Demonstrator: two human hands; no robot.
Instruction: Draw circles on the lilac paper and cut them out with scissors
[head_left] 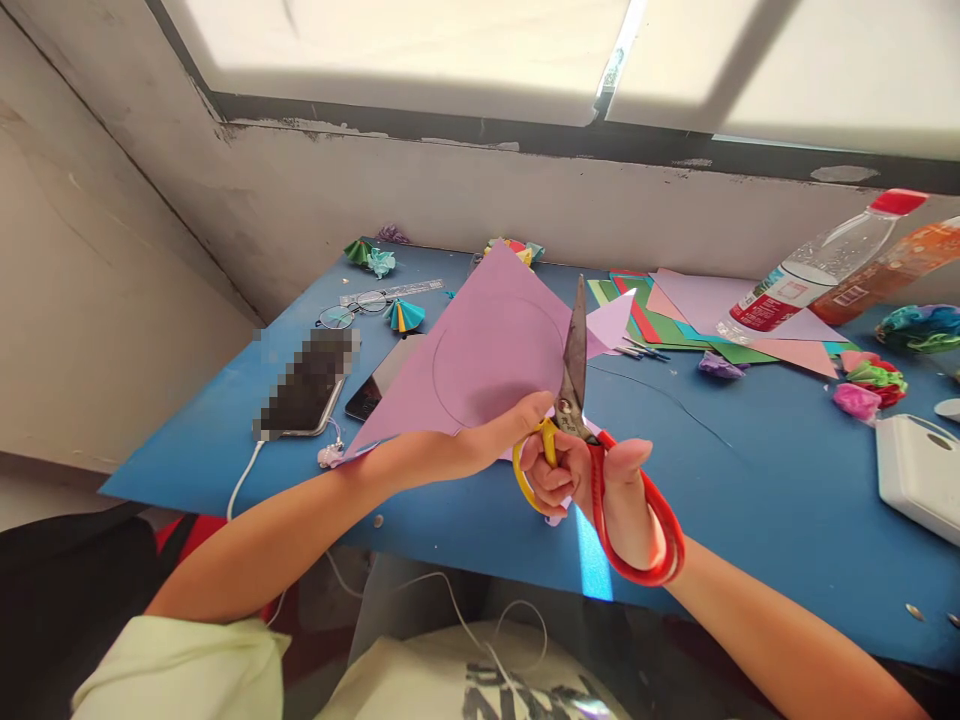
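Head view: paper [480, 360] between both hands.

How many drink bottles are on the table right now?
2: a clear bottle with a red cap and an orange-brown bottle just behind it, both lying at the far right of the blue table.

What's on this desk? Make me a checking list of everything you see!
Surface: blue table, scraps scattered on it.
Job's things: purple paper with a drawn circle; scissors with red and yellow handles cutting into it.
Clutter: glasses, ruler, phone, coloured paper stack, two bottles, paper flowers, white box.
Hands: left hand holds the paper; right hand grips the scissors.
Cables: white cable from the phone, hanging off the edge.
Surroundings: grey wall, window above.
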